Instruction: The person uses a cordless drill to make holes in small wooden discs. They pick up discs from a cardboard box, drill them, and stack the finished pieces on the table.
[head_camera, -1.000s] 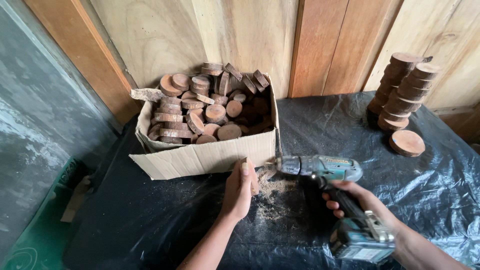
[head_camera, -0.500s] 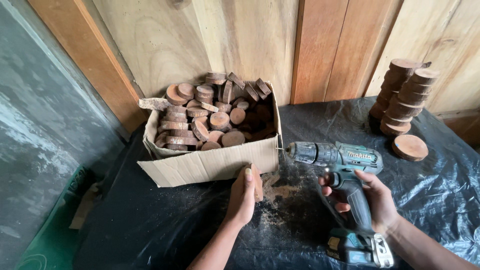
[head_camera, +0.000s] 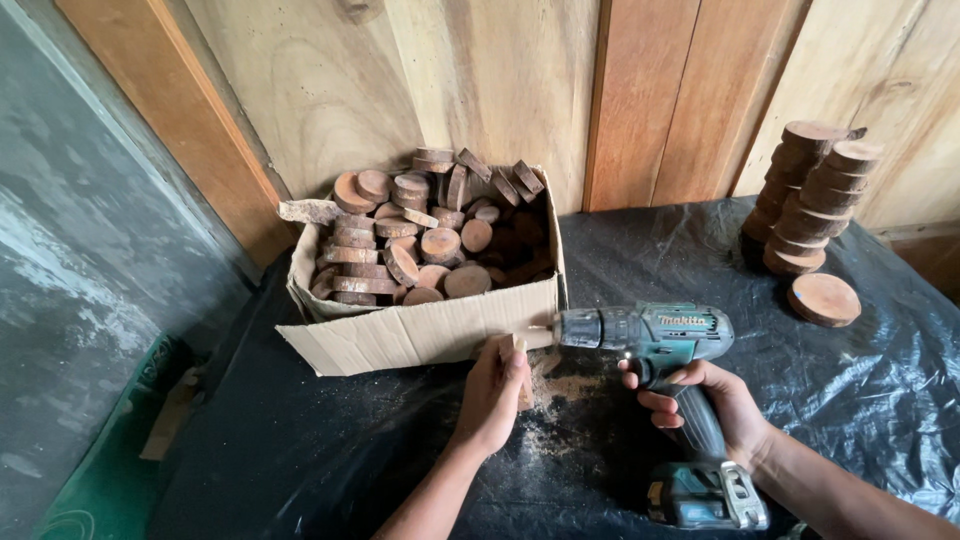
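Gripping the cordless drill (head_camera: 650, 335) by its handle, right hand (head_camera: 705, 405) has fingers wrapped closed, forearm coming in from lower right, drill held level with the bit pointing left. Left hand (head_camera: 492, 392) stands on edge, forearm from bottom centre, fingers closed round a small wood slice (head_camera: 520, 372) held upright on the bench (head_camera: 330, 450); bit tip meets the slice's top edge. Sawdust (head_camera: 565, 395) lies under the drill. Cardboard box (head_camera: 420, 335) of wood slices sits just behind the left hand. Stacked wood discs (head_camera: 805, 205) stand far right, well apart, one loose disc (head_camera: 823, 298) beside them.
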